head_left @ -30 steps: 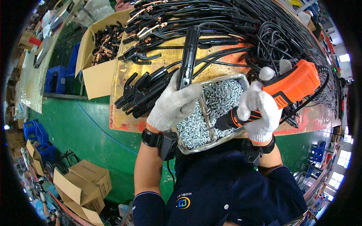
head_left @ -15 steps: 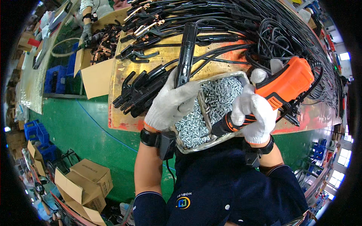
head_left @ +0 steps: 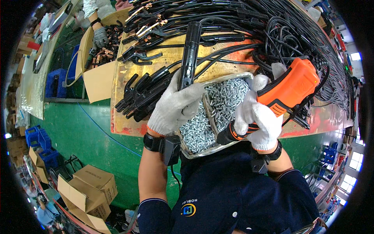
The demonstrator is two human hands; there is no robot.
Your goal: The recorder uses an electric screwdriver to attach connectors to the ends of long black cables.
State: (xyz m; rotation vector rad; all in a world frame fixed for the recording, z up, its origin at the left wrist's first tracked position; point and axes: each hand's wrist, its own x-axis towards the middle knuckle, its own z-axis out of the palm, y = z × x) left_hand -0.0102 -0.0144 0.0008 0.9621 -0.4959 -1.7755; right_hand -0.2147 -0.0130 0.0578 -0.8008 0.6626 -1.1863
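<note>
My left hand [head_left: 175,103], in a white knit glove, is closed round the lower end of a black tubular handle [head_left: 189,54]. The handle stands nearly upright, with a small hole near the grip and a black cable at its far end. In my gloved right hand [head_left: 263,123] is an orange and black power screwdriver [head_left: 290,87]. Its dark nose points left and down, over the front of a tray [head_left: 187,155] of small silver screws [head_left: 230,97]. A divider parts the screws into two sections. The screwdriver's bit tip is hard to make out.
Black electrode holders [head_left: 146,93] lie left of the tray on the worn yellow table [head_left: 124,126]. More holders and coiled black cables [head_left: 284,43] fill its far side. At the far left, a co-worker's grey-gloved hand [head_left: 100,38] is over a carton [head_left: 99,82] of copper-coloured parts.
My right hand and the screwdriver have shifted slightly left. My left hand has barely moved with the handle. The co-worker's grey glove has moved right, over the carton.
</note>
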